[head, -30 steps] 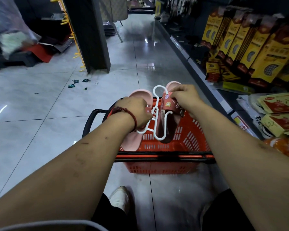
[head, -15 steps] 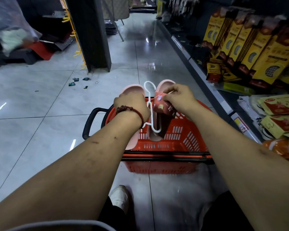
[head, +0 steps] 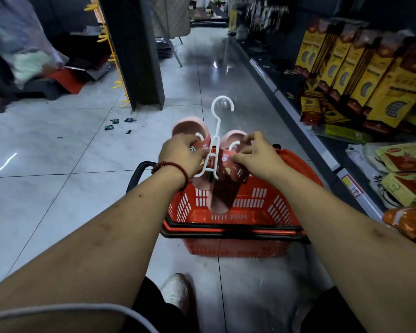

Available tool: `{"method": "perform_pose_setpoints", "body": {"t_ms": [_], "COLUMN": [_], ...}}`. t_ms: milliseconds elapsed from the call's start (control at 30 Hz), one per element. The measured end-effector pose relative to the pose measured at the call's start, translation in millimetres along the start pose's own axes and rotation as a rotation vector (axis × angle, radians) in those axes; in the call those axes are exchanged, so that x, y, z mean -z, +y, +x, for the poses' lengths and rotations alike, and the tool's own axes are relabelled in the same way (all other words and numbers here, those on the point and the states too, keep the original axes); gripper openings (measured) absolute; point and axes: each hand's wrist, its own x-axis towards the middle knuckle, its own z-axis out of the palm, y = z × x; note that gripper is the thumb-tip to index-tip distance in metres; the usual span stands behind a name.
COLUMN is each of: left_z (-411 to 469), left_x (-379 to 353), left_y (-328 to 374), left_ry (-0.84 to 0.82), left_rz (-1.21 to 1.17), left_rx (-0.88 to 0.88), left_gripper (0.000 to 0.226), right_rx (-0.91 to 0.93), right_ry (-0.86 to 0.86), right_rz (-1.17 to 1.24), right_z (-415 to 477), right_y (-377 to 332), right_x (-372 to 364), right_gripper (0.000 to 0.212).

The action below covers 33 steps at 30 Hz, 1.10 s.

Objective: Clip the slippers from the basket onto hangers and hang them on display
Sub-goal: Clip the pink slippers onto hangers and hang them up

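Observation:
A pair of pink slippers hangs on a white plastic hanger (head: 217,131) above the red basket (head: 235,207). My left hand (head: 181,153) grips the left slipper (head: 189,127) at its strap. With my right hand (head: 255,156) I grip the right slipper (head: 226,188), fingers curled over its band by the hanger's right prong. The hanger's hook points up and away from me. Both slippers hang with one end toward the basket, partly hidden by my hands.
The basket stands on a grey tiled floor with its black handle (head: 139,171) at the left. A shelf with yellow packets (head: 370,87) runs along the right. A dark pillar (head: 135,51) with yellow pegs stands ahead left. Small scraps (head: 117,123) lie on the floor.
Both hands have lifted the hanger and slippers higher and further from me. The hook now stands clear above the slippers, and the slippers hang on both prongs.

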Motion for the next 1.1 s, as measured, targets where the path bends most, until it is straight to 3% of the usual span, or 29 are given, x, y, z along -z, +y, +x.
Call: {"method": "perform_pose_setpoints", "body": {"t_ms": [100,233,400,633,767,900,1100], "left_z": [1,-2,-5,-18,-23,-30,-39], "left_x": [-2,-2,5,20,28,42,62], "left_y": [-5,-6,-3,21,37,67,143], "left_ry": [0.002,-0.041,-0.094,-0.117,-0.062,-0.108,-0.155], "left_rz": [-0.095,-0.247,-0.411,-0.661,-0.574,-0.403,-0.111], "left_rx": [0.032,0.095,0.168,0.242,0.156,-0.014,-0.256], "left_gripper": [0.028,0.025,0.018,0.024,0.025,0.020,0.023], "right_rx": [-0.084,-0.124,-0.149,-0.099,0.025,0.062,0.086], "right_ry": [0.031,0.090,0.162,0.264,0.274,0.283,0.421], "right_rz": [0.162,0.293,0.421,0.364,0.185,0.092,0.082], "right_z": [-8,-10,-9,-21,-39,-61,-104], "right_y": [-3,4,4,-9,-24,-32,-37], "right_x": [-7,-21,-32,-17,13,52,117], "right_gripper": [0.017,0.006,0.013,0.019,0.005,0.021,0.016]}}
